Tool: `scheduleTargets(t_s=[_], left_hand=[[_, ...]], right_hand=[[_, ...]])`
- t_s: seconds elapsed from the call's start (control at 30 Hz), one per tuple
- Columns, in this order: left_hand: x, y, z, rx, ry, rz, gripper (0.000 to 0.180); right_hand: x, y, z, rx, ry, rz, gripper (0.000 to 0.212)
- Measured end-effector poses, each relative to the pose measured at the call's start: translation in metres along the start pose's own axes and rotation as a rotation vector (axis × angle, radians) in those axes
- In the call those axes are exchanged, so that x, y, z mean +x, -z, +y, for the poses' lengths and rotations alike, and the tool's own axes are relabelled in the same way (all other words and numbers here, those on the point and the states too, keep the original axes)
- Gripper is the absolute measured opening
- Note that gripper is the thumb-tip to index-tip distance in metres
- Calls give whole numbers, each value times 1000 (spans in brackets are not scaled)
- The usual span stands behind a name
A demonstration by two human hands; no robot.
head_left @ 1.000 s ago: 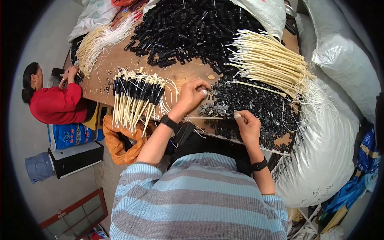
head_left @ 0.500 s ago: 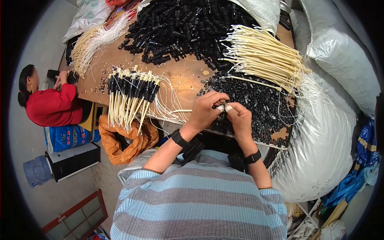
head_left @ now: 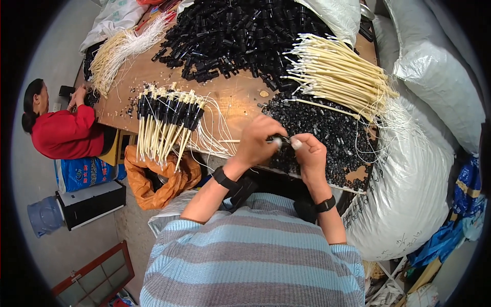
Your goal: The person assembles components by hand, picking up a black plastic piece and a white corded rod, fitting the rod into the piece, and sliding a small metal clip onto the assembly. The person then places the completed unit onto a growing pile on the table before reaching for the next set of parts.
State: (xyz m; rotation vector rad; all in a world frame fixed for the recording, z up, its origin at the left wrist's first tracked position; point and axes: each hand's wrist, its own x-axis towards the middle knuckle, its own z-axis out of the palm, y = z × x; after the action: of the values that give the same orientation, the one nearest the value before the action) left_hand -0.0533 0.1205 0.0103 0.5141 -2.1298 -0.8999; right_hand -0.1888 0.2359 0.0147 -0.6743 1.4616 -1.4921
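Brown table point(head_left: 232, 92) bears sleeved sticks point(head_left: 169, 111) at left, seemingly done, and bare sticks point(head_left: 342, 77) far right, seemingly waiting; nearer, left hand point(head_left: 257, 140) pinches dark piece point(head_left: 274, 137); right hand point(head_left: 311, 153) beside, grip unclear.

Plain pale-grey wall point(head_left: 61, 51) along the left side. Near it, a black box-shaped cabinet point(head_left: 97, 209) with a translucent blue plastic water bottle point(head_left: 44, 216) at one end. Lower left, a reddish-brown wooden frame with glass panes point(head_left: 97, 273). Bare grey floor point(head_left: 132, 220) between. Brown wooden counter point(head_left: 230, 94) across the middle, light glinting off its surface.
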Motion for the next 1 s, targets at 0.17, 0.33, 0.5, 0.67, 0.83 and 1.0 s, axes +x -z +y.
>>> scheduleTargets(t_s=[0.17, 0.33, 0.5, 0.67, 0.83, 1.0], left_hand=[[-2, 4, 17, -49, 218, -401, 46], [3, 11, 10, -48, 242, -379, 42], [-2, 9, 11, -76, 327, -293, 31], [-1, 13, 16, -116, 367, -298, 29], [1, 14, 18, -160, 433, -312, 29], [2, 14, 14, -158, 528, -381, 37]], right_hand=[[-4, 7, -12, 497, -122, -80, 14], [-8, 8, -16, -318, 132, -40, 24], [-12, 7, -20, -759, 475, -79, 38], [-15, 5, -17, -688, 206, -14, 30], [-10, 1, -7, -794, 644, 100, 23], [-10, 2, -13, -889, 560, 88, 18]])
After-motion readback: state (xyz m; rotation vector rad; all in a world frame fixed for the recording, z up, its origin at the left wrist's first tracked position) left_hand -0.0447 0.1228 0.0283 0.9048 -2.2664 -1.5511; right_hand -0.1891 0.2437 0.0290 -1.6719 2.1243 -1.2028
